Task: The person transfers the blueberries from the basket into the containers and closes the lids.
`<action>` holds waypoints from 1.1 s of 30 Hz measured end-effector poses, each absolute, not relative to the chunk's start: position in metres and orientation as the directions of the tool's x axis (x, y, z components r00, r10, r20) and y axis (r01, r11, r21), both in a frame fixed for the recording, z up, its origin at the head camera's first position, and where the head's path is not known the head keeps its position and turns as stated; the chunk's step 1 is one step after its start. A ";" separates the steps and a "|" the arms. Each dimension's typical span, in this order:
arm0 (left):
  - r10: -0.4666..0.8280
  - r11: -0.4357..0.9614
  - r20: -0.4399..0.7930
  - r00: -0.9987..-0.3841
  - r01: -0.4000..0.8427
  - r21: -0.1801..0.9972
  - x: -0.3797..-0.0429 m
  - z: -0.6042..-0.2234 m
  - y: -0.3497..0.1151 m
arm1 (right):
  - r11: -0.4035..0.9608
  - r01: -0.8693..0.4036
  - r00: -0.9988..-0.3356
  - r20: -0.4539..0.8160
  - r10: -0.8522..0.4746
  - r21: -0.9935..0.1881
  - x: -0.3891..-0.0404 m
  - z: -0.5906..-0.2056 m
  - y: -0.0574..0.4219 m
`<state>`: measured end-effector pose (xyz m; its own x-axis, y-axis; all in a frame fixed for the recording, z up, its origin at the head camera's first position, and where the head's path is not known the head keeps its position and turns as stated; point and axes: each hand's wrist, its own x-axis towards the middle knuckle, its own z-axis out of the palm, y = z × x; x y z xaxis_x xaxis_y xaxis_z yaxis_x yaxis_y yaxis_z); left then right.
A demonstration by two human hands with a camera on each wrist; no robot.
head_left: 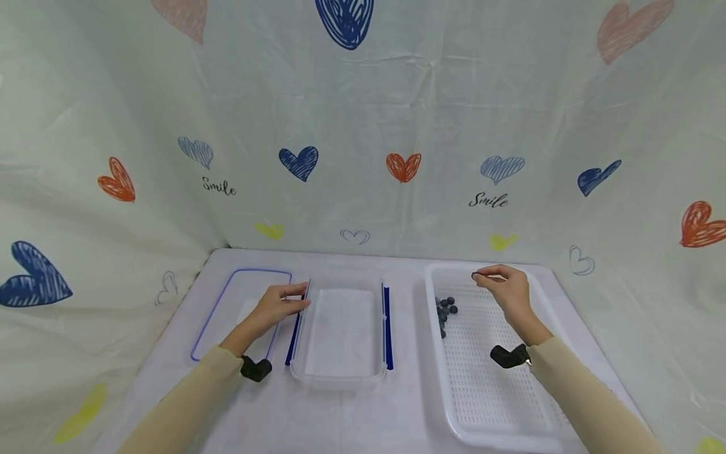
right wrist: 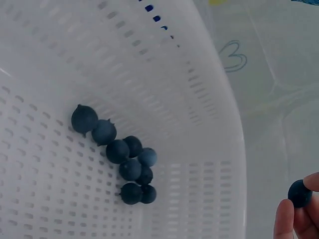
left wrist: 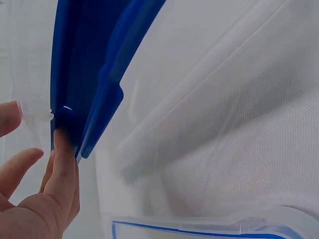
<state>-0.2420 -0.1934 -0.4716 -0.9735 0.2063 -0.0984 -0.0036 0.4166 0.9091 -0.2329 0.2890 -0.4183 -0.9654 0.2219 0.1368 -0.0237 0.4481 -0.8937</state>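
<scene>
In my right hand (head_left: 507,292), thumb and fingers pinch one dark blueberry (right wrist: 299,193), held up over the far part of a white perforated basket (head_left: 447,403). More blueberries (right wrist: 117,151) lie clustered along the basket's wall. My left hand (head_left: 276,307) is at the left rim of a clear plastic container (head_left: 340,381). Its fingers are extended and touch the blue side latch (left wrist: 82,59), which hangs outward; the thumb is near the clear wall. No contents show inside the container.
A clear lid with a blue seal (head_left: 213,310) lies left of the container. On the container's right side another blue latch (head_left: 388,328) hangs open. A white cloth (head_left: 363,422) covers the table, and a heart-printed curtain (head_left: 351,208) surrounds it at the back and sides.
</scene>
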 end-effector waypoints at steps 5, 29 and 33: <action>0.211 0.425 -0.102 -0.972 -0.003 0.905 -0.240 -0.471 -0.194 | 0.424 -0.052 -0.969 0.148 0.197 -0.904 -0.234 -0.409 0.278; 0.199 0.401 -0.130 -0.971 -0.040 0.915 -0.245 -0.470 -0.193 | 0.302 -0.176 -0.979 0.198 0.045 -0.937 -0.251 -0.379 0.220; 0.199 0.400 -0.129 -0.971 -0.040 0.915 -0.245 -0.472 -0.193 | 0.301 -0.178 -0.980 0.196 0.031 -0.937 -0.254 -0.378 0.213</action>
<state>-0.2455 -0.1934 -0.4720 -0.9715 0.1989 -0.1292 -0.0398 0.4004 0.9155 -0.2538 0.2129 -0.3777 -0.9801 0.0307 0.1962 -0.1780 0.3013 -0.9367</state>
